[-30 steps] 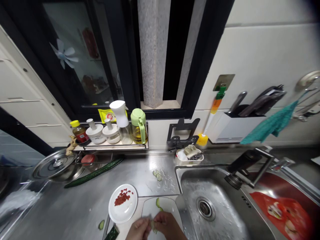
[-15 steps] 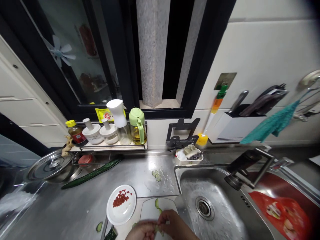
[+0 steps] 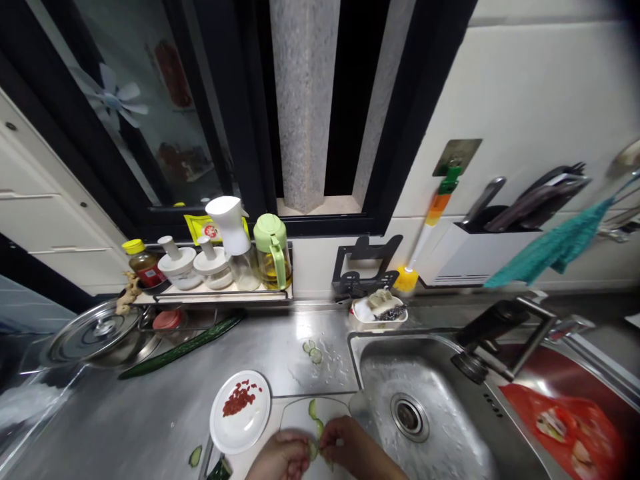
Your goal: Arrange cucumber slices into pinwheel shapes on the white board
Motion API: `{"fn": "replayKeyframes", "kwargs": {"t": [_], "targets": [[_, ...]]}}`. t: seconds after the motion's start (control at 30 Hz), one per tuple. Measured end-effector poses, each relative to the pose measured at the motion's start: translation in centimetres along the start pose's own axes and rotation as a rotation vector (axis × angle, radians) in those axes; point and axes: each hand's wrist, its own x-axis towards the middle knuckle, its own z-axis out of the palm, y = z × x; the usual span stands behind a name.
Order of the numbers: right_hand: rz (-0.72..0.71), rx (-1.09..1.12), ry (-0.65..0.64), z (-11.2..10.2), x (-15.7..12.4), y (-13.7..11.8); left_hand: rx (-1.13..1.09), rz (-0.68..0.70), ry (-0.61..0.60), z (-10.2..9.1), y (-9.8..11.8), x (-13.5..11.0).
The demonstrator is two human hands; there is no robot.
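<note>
My left hand [image 3: 285,455] is closed, its thumb and fingers pinching a thin cucumber slice [image 3: 313,451] at the bottom of the head view. Just right of it, my right hand [image 3: 353,445] is also closed, with a pale green cucumber strip partly showing under its fingertips. Both hands are over a white cutting board [image 3: 293,415]. Several curved cucumber slices [image 3: 313,408] lie on the board in a line beyond the fingers. A cut cucumber piece [image 3: 220,469] rests to the left at the bottom edge, near a single loose slice [image 3: 195,456].
A white plate with red goji-like berries [image 3: 225,433] stands left of the board. A long whole cucumber [image 3: 175,357] lies farther back. Slices [image 3: 313,351] sit on the wet steel counter. The sink [image 3: 440,427] borders the right side. Condiments stand on a rack [image 3: 220,297].
My hands have drawn slightly apart, showing the slice between them. My right hand has shifted a little right, and the view has tilted slightly.
</note>
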Motion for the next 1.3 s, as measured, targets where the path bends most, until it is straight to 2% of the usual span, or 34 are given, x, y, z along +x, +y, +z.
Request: {"fn": "replayKeyframes", "kwargs": {"t": [0.2, 0.33, 0.4, 0.6, 0.83, 1.3], "targets": [[0.013, -0.231, -0.009, -0.8, 0.7, -0.3, 0.027, 0.075, 0.059, 0.2, -0.3, 0.9], [0.017, -0.335, 0.009, -1.1, 1.8, -0.3, 0.102, 0.226, 0.098, -0.1, -1.0, 1.9], [0.003, -0.378, 0.016, -1.2, 2.4, -0.1, 0.196, 0.284, 0.15, -0.2, -1.3, 2.3], [0.009, -0.526, 0.056, -1.2, 3.8, 0.2, 0.477, 0.339, 0.329, 0.5, -1.2, 2.5], [0.027, -0.705, 0.096, -1.1, 4.2, -0.9, 0.678, 0.34, 0.537, 1.8, -0.6, 1.8], [-0.012, -0.918, 0.056, -0.3, 4.5, -1.2, 0.88, 0.421, 0.62, 2.4, -1.1, 2.4]]}}
